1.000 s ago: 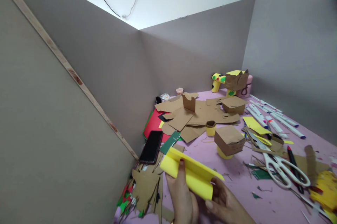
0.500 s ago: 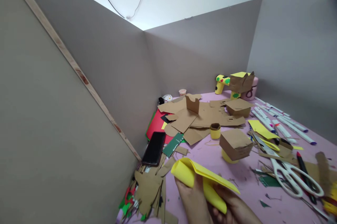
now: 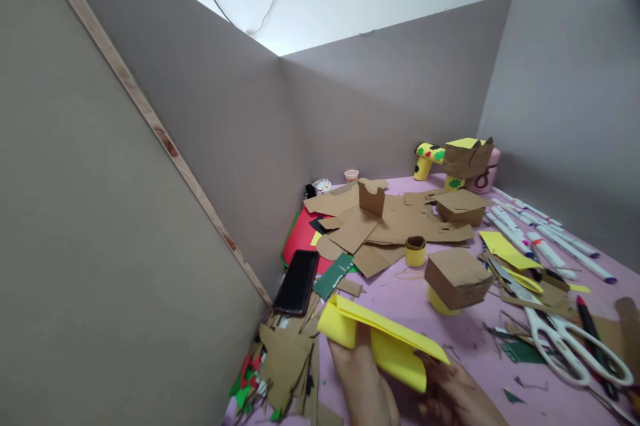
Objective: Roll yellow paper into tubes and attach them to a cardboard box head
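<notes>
A folded yellow paper sheet (image 3: pixel 383 343) is held low in the picture over the pink table (image 3: pixel 395 296). My left hand (image 3: pixel 361 379) grips its left, curled end from below, fingers wrapped under the fold. My right hand (image 3: pixel 460 396) holds the paper's right end, fingers closed beneath it. Just beyond the paper stands a brown cardboard box on a yellow roll (image 3: pixel 456 279).
Brown cardboard offcuts (image 3: pixel 385 223) cover the table's middle, with a small yellow ring (image 3: pixel 415 251). A black phone (image 3: pixel 297 283) lies left by red paper. White scissors (image 3: pixel 565 339), markers (image 3: pixel 545 239) and a red pen lie right. Grey partition walls enclose the table.
The yellow paper has been turned and refolded in both hands, its left end curling over. The camera has shifted slightly left and down.
</notes>
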Demonstrator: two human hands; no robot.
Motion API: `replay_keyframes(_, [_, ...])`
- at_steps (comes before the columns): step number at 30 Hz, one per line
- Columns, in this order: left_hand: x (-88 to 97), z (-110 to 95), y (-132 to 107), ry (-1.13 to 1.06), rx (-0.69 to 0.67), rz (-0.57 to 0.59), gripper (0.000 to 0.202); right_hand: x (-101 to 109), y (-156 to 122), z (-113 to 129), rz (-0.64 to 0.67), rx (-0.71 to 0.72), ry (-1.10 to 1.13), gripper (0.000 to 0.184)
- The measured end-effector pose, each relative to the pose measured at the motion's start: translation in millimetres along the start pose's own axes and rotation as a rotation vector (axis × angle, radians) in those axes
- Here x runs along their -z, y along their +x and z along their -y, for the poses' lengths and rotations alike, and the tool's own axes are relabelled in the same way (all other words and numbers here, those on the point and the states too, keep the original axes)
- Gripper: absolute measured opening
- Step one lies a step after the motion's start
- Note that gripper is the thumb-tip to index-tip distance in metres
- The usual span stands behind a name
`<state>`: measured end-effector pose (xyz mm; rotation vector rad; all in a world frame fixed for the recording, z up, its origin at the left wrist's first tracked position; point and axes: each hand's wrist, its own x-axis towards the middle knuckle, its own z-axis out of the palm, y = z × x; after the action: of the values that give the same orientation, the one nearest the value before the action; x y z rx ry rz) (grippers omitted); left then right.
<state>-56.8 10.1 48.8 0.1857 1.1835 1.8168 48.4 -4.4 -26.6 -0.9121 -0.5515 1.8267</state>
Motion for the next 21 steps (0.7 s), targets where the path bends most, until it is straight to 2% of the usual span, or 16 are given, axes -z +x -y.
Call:
replay_keyframes(4, [0.9, -7.1, -0.8, 0.004, -0.003, 0.039, 0.070, -12.7, -3.7, 6.8, 0.050, 0.155, -0.098, 0.038])
replay_keyframes(6, [1.5, -5.3, -2.3, 0.012, -0.017, 0.047, 0.072, -17.1, -4.0, 9.4, 0.059, 0.187, -0.161, 0.036])
replay_keyframes(9, [4.5, 2.8, -4.7, -0.011, 0.013, 0.044, 0.079, -15.8, -0.8, 13.1, 0.032, 0.166, -0.311, 0.027])
replay_keyframes(13, [17.4, 2.9, -0.7, -0.127, 0.086, 0.128, 0.077, -5.1, 7.4, 21.0, 0.080, 0.072, -0.440, 0.022])
replay_keyframes(15, [26.9, -10.1, 5.6, -0.135, 0.073, 0.159, 0.067, -0.4, 10.0, 26.0, 0.119, 0.034, -0.465, 0.021])
replay_keyframes(18, [41.0, -41.9, 15.7, 0.037, 0.036, 0.214, 0.046, 3.5, 9.9, 32.2, 0.140, -0.018, -0.503, 0.019])
replay_keyframes(21, [51.5, -72.1, 22.2, 0.242, 0.078, 0.332, 0.046, 4.7, 8.9, 35.0, 0.173, -0.048, -0.519, 0.021])
